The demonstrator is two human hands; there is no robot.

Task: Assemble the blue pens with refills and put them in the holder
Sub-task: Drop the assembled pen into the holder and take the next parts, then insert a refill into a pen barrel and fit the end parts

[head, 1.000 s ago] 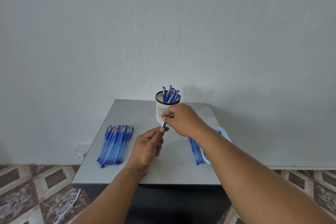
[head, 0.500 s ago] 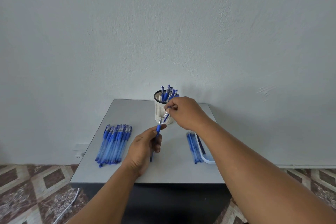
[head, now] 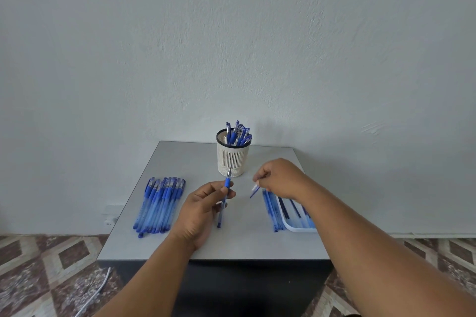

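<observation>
right grip [head: 279,179] pulled cap [head: 255,191] away | left grip [head: 203,207] clasps 1 pen [head: 223,203]

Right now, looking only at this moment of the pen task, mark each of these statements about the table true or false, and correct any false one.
1. The left hand holds a pen with its tip pointing up towards the holder. True.
2. The holder has no pens in it. False: several blue capped pens stand in it.
3. A row of pens lies on the left part of the table. True.
4. The right hand rests flat on the table, holding nothing. False: it is raised and pinches a small blue piece, probably a cap.
5. The white tray sits at the table's left edge. False: it sits at the right edge, partly behind the right forearm.
</observation>
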